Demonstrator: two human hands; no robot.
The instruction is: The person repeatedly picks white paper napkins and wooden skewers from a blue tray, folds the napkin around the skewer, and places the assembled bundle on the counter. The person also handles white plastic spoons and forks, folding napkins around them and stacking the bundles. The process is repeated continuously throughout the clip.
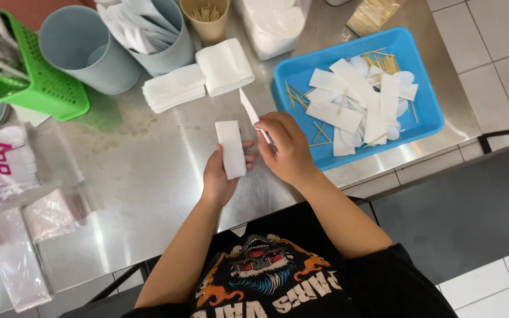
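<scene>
We see a brushed steel table (pixel 148 171), glossy and streaked with reflections. The folded napkin (pixel 231 149) in the left hand (pixel 220 176) looks like soft, matt white paper, as does the stack of napkins (pixel 175 87). The blue tray (pixel 419 106) and green basket (pixel 48 88) are smooth plastic; thin wooden toothpicks (pixel 297 97) lie in the tray. Clear plastic bags (pixel 13 259) shine.

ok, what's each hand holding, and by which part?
Left hand: folded white napkin, gripped at its lower end. Right hand: narrow white paper sleeve, pinched at its lower end.
</scene>
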